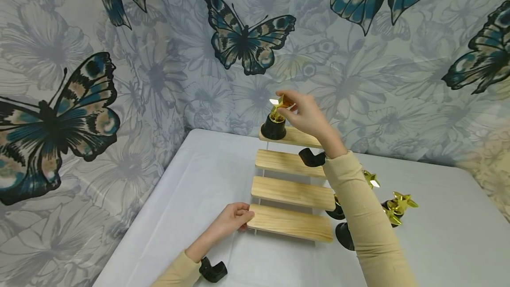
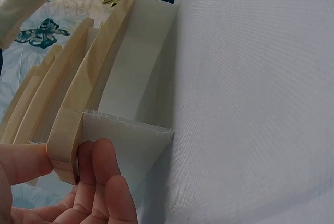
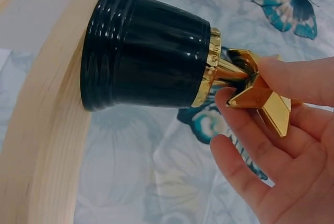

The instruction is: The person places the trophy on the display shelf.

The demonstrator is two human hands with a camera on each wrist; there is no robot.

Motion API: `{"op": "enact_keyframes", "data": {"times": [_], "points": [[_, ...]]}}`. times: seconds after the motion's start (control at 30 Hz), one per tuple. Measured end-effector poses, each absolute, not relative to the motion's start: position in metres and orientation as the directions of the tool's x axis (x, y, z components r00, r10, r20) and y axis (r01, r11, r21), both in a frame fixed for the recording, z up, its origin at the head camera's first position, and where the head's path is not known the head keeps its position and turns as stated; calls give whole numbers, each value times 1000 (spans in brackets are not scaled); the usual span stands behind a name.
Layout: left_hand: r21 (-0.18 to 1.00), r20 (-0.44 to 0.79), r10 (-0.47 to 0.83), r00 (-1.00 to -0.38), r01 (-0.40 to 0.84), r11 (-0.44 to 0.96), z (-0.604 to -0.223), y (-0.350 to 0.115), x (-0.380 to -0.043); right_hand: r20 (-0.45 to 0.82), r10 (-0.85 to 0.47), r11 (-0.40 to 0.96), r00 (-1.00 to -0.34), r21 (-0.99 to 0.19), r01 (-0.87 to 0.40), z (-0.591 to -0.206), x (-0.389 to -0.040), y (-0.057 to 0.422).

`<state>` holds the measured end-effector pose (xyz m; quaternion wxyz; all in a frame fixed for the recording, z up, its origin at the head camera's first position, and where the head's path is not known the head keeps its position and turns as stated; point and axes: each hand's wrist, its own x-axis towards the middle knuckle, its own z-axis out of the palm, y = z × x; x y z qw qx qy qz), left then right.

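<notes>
A small star trophy (image 3: 151,51) with a black base and gold star stands on the top step of a wooden display riser (image 1: 292,196), at its left end. My right hand (image 1: 304,112) pinches the gold star (image 3: 261,96) between thumb and fingers. In the right wrist view the black base meets the board's surface. Down at the lowest step, my left hand (image 1: 235,216) pinches its left end, thumb (image 2: 26,164) on the top face and fingers (image 2: 104,166) underneath. The three lower steps carry nothing.
To the right of the riser are several more star trophies (image 1: 398,205), some partly hidden behind the right sleeve (image 1: 366,216). White cloth (image 1: 207,167) covers the table. Behind it hangs a floral backdrop (image 1: 350,65) with butterflies.
</notes>
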<state>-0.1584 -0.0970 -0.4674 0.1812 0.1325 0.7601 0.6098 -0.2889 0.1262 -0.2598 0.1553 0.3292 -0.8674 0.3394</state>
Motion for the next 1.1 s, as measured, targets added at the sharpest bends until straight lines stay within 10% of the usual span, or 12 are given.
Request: {"op": "enact_keyframes", "data": {"times": [1.1], "points": [[973,-87,431,-898,16,229,-473,-98,-160,466,-454,545,-760,-529,-650,-266,-293,123]]}}
